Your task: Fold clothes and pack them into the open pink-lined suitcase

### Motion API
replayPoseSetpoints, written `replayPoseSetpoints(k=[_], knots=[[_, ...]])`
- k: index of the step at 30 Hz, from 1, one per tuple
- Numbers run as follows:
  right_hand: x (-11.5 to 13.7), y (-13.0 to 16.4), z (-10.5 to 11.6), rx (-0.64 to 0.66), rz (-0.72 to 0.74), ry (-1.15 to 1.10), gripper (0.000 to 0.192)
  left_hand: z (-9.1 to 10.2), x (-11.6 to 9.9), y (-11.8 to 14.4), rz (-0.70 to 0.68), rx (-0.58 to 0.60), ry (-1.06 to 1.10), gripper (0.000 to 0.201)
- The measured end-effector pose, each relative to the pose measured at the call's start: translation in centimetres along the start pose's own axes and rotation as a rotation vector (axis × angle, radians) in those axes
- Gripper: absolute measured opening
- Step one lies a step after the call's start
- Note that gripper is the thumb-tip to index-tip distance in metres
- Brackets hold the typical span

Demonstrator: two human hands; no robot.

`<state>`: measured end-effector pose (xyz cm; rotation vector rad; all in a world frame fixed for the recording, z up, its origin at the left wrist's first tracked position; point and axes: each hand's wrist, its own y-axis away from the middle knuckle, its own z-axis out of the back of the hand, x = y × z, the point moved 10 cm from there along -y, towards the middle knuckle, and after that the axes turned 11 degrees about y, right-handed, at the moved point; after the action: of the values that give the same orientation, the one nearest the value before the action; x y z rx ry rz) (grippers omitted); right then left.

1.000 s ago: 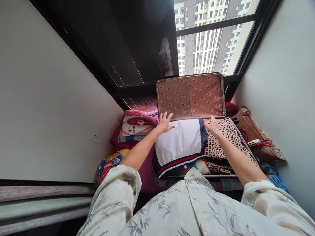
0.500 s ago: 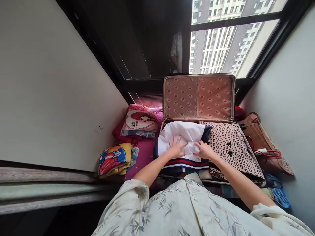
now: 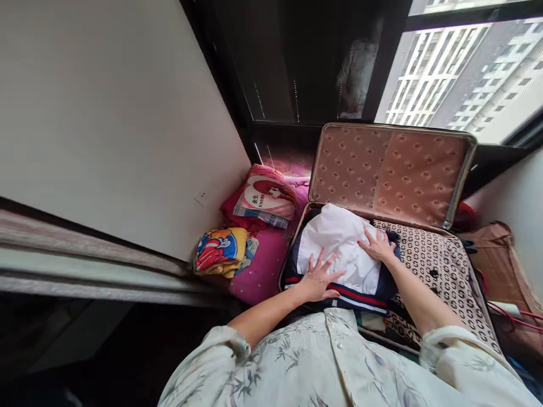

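Observation:
A folded white and navy garment (image 3: 335, 229) with red and white stripes lies in the left part of an open suitcase (image 3: 311, 223). My left hand (image 3: 319, 278) rests on its near left part, fingers spread. On the upper right of the white cloth, near the navy edge, lies my right hand (image 3: 379, 246), its fingers apart too. Beside the garment, a beige garment with a dark repeating print (image 3: 445, 254) fills the right part of the case. The suitcase lid (image 3: 392, 169), lined in patterned pink-brown, stands raised behind.
Left of the suitcase, a folded yellow cartoon cloth (image 3: 223, 251) and a stack with a pink and white printed pillow (image 3: 271, 198) sit on a purple cover (image 3: 263, 265). A brown bag (image 3: 492, 249) is at the right. A window and walls bound the space.
The view has turned left. My left hand has slid nearer to the striped edge, and my right hand has moved up and right over the white cloth.

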<state>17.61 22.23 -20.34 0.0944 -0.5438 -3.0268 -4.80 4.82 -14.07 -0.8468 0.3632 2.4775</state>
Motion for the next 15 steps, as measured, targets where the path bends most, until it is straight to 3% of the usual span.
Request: replayPoseSetpoints(k=[2, 3, 5, 7, 8, 10, 13, 15], knots=[[0.1, 0.0, 1.5, -0.059, -0.023, -0.002, 0.078, 3.3, 3.4, 2.4, 0.231, -0.235, 0.005, 0.095], [0.6, 0.2, 2.9, -0.130, -0.031, 0.006, 0.077, 4.0, 5.1, 3.4, 0.335, -0.296, 0.022, 0.103], [3.0, 1.1, 6.4, -0.340, -0.005, 0.033, 0.073, 3.5, 7.1, 4.0, 0.426, -0.264, 0.080, 0.117], [6.6, 1.9, 8.5, -0.494, 0.090, 0.054, 0.069, 1.1, 7.4, 2.8, 0.370, -0.099, 0.157, 0.116], [8.4, 1.8, 8.6, -0.503, 0.148, 0.062, 0.068, -0.1, 7.2, 2.1, 0.327, -0.021, 0.194, 0.111], [11.1, 0.9, 6.7, -0.403, 0.211, 0.074, 0.069, -1.7, 7.0, 0.8, 0.277, 0.058, 0.251, 0.102], [12.0, -1.1, 2.4, -0.216, 0.164, 0.076, 0.074, -2.5, 7.0, 0.3, 0.267, 0.019, 0.272, 0.100], [11.6, -2.0, 0.8, -0.176, 0.120, 0.079, 0.075, -2.5, 6.7, 0.9, 0.249, -0.016, 0.289, 0.099]])
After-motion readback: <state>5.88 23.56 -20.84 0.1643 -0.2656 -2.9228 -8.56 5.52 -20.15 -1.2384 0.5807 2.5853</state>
